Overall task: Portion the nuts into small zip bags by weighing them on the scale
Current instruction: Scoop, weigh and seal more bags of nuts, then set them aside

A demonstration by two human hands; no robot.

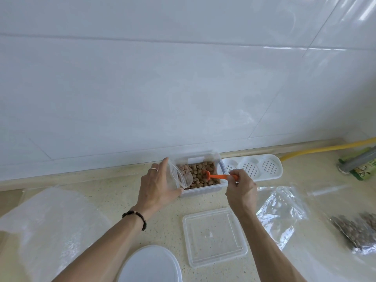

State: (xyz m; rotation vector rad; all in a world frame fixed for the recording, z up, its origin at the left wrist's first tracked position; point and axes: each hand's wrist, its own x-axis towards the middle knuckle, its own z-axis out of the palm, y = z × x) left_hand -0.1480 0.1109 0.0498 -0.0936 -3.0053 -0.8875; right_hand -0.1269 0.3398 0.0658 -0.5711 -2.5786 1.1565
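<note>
Against the counter's back edge, left hand (157, 185) grips open zip bag (178, 178) beside spoon (218, 176) pinched in right hand (241, 187), its bowl pointing bagward over nuts (200, 176).

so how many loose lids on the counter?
2. A square clear lid lies near the front, between the forearms. A round white lid sits at the bottom edge, partly cut off. More could be hidden outside the view.
</note>
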